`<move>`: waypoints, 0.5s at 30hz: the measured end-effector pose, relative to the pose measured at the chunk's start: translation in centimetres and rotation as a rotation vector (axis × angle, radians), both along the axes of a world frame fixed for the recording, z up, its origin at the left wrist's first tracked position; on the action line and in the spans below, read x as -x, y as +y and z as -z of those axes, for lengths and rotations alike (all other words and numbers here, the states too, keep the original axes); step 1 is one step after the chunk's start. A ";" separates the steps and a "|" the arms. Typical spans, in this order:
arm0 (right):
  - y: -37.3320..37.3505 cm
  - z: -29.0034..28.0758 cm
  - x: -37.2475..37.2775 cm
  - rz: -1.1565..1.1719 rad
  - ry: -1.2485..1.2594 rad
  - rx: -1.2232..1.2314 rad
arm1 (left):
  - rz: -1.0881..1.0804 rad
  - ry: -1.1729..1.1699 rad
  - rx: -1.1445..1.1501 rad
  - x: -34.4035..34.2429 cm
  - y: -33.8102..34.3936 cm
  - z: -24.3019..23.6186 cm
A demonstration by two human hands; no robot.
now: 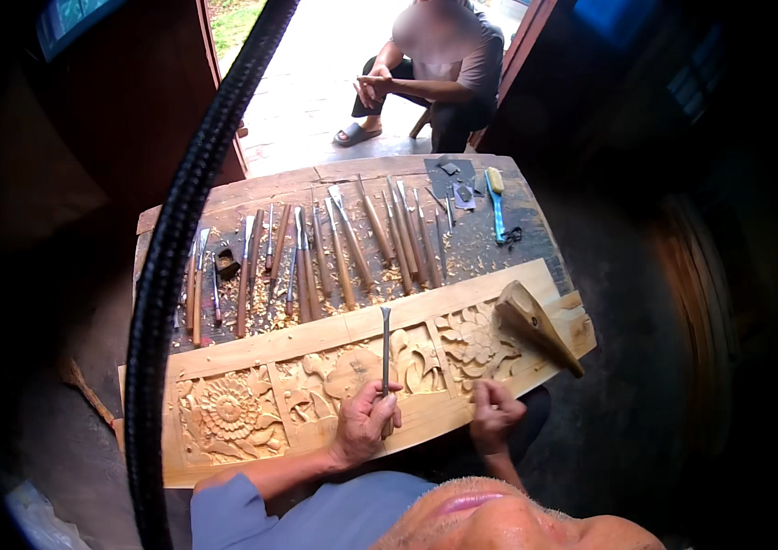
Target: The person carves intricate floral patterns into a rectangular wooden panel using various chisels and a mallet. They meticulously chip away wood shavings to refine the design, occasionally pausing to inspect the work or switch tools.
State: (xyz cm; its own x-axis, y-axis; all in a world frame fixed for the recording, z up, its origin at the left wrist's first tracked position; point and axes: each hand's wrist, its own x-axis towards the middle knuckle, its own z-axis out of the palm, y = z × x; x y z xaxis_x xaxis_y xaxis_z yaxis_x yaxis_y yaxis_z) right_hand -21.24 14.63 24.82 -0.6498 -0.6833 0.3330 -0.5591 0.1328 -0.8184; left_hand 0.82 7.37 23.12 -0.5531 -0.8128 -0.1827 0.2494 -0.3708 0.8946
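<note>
Head view: left hand fingers around chisel; right hand fingers curled; mallet, carved panel nearby

Beyond my hands I see a dense row of chisels across the table, leaving little room to reach through. A wooden mallet blocks the right, while the carved panel lies open leftward.

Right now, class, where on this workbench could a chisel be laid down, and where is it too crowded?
Bare room: the plain top border of the carved panel, left of the wooden mallet, and the dark bench strip right of the blue brush. Crowded: the row of chisels amid shavings. The left hand grips a chisel.
</note>
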 end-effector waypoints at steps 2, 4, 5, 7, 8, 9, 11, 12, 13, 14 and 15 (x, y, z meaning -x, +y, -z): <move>-1.5 1.4 -1.0 -0.117 0.298 0.067 | -0.017 -0.048 0.052 0.1 0.1 0.2; -1.4 2.7 -3.2 -0.193 0.065 0.080 | -0.009 -0.064 0.065 -0.1 -0.1 0.5; -1.3 2.5 -4.0 -0.238 -0.044 0.077 | 0.029 -0.087 -0.014 -0.4 -0.4 -0.7; -1.7 1.5 -4.6 -0.420 0.212 0.060 | 0.023 -0.096 0.017 -0.6 -0.2 -0.1; -2.0 1.2 -4.6 -0.485 0.359 0.079 | 0.021 -0.096 0.034 -0.5 -0.1 0.2; -1.8 1.2 -4.7 -0.460 0.331 0.077 | 0.028 -0.101 0.027 -0.5 0.2 0.4; -2.1 1.5 -4.8 -0.415 0.272 0.088 | 0.042 -0.132 0.046 -0.6 0.1 0.3; -2.2 1.7 -4.7 -0.399 0.255 0.080 | 0.049 -0.147 0.056 -0.5 0.1 0.2; -2.3 1.8 -4.6 -0.383 0.240 0.076 | 0.043 -0.118 0.026 -0.5 -0.2 -0.4; -2.4 1.9 -4.6 -0.367 0.225 0.071 | 0.037 -0.121 0.026 -0.4 -0.1 -0.5; -2.2 2.0 -4.7 -0.377 0.226 0.064 | 0.031 -0.124 0.026 -0.5 0.1 -0.5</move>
State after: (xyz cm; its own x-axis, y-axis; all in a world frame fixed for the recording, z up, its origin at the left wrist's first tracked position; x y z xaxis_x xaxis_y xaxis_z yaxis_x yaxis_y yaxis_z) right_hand -16.54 12.39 22.80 -0.2652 -0.8318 0.4876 -0.7246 -0.1617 -0.6699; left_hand 1.31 7.48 23.59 -0.5523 -0.8011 -0.2306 0.1250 -0.3530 0.9272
